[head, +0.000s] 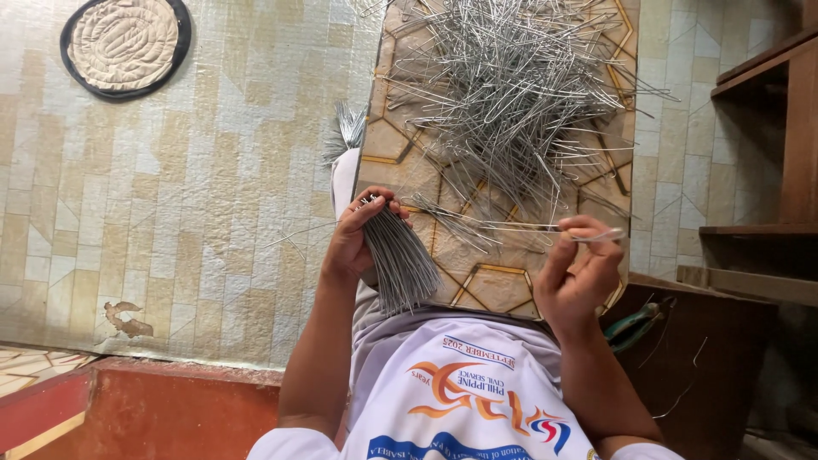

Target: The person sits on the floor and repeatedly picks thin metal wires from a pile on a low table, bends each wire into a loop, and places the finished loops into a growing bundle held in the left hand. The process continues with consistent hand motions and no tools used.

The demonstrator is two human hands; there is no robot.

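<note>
A bundle of straight grey wires (399,260) is clenched in the left hand (354,238), the fingers (375,203) wrapped round its upper end while the strands fan out below the palm. A single bent wire (588,236) is pinched between the thumb and fingers (588,225) of the right hand (575,277), just right of the bundle. Beyond both hands, a tabletop (388,140) covered in a tan sheet with a gold-lined hexagon pattern is seen, and a large loose pile of bent wires (511,94) is heaped on its far part. A second small bunch of wires (348,128) is seen at the tabletop's left edge. The floor (213,170) is laid in pale beige and cream blocks, and a round mat (125,44) with a dark rim is seen far left. Dark wooden shelves (767,153) stand to the right, and green-handled pliers (635,324) lie just below the right hand.
</note>
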